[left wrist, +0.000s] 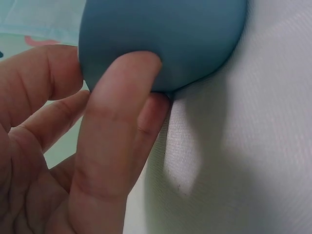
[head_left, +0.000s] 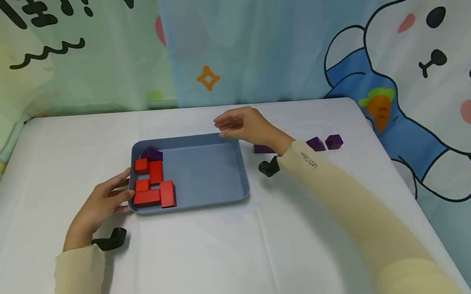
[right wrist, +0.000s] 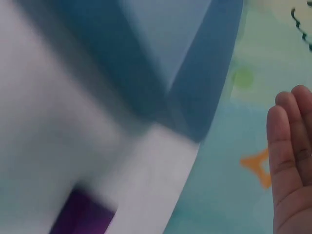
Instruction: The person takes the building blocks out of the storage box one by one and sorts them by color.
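Note:
A blue-grey tray [head_left: 207, 170] lies on the white table. My left hand [head_left: 107, 197] grips its left side; in the left wrist view the thumb [left wrist: 114, 131] presses on the tray's wall [left wrist: 165, 44] and other fingers lie around the corner. Several red blocks [head_left: 146, 197] sit together at the tray's left side, with a purple block [head_left: 151, 154] behind them. Over the tray's back right corner is my right hand [head_left: 243, 124], fingers extended close together and nothing held. In the right wrist view those fingers [right wrist: 280, 146] are straight, beside the tray's corner [right wrist: 187, 107].
To the right of the tray stand purple blocks on the table: one [head_left: 263, 149] partly behind the right wrist, another [head_left: 316, 144], and one [head_left: 334, 141] farthest right. A printed curtain [head_left: 257, 36] hangs behind the table's back edge. Black wrist pieces [head_left: 113, 239] are on both arms.

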Action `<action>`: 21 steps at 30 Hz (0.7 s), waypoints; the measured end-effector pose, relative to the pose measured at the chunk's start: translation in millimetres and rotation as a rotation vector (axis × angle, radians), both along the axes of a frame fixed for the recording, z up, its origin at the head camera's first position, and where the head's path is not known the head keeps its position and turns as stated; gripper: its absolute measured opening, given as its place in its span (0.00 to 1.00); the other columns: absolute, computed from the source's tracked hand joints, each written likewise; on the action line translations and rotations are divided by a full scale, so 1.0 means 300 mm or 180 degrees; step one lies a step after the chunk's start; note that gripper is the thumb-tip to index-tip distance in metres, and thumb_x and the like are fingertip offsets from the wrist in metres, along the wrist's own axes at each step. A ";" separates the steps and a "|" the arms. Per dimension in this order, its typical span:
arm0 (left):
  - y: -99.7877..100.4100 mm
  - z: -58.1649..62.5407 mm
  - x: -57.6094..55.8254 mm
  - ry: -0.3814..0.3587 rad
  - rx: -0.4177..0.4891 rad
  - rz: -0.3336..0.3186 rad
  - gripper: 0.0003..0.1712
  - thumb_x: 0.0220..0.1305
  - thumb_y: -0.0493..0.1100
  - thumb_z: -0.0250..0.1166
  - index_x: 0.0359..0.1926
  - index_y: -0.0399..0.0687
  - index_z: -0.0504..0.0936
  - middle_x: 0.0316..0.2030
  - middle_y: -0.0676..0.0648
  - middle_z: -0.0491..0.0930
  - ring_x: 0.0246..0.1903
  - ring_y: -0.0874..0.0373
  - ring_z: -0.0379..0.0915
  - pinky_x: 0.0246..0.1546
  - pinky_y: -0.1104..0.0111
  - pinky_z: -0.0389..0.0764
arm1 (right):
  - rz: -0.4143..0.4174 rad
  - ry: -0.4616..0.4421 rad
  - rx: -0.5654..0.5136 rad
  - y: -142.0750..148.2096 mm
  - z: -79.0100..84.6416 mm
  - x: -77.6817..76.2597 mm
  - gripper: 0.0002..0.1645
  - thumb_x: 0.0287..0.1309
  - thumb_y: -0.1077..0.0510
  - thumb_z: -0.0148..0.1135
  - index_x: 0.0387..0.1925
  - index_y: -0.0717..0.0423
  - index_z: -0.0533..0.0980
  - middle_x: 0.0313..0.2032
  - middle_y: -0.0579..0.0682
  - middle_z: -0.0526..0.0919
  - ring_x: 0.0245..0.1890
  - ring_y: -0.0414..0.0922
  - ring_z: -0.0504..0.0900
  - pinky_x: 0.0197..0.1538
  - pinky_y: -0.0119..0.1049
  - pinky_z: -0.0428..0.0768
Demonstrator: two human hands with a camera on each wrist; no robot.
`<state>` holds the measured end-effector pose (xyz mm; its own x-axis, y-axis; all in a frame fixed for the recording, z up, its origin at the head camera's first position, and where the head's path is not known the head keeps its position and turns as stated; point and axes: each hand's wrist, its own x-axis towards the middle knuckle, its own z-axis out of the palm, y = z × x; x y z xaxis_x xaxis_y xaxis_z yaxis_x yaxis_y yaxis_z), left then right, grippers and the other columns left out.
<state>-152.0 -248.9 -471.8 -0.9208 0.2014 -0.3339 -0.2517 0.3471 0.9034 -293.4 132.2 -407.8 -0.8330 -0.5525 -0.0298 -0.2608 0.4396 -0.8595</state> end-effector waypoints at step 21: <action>-0.008 -0.005 -0.014 0.0020 -0.0024 0.0076 0.40 0.80 0.33 0.59 0.85 0.39 0.54 0.79 0.24 0.59 0.72 0.28 0.67 0.42 0.71 0.89 | 0.0404 -0.0038 0.0319 -0.382 -0.131 -0.029 0.25 0.68 0.66 0.72 0.65 0.67 0.81 0.60 0.62 0.87 0.59 0.55 0.87 0.63 0.37 0.83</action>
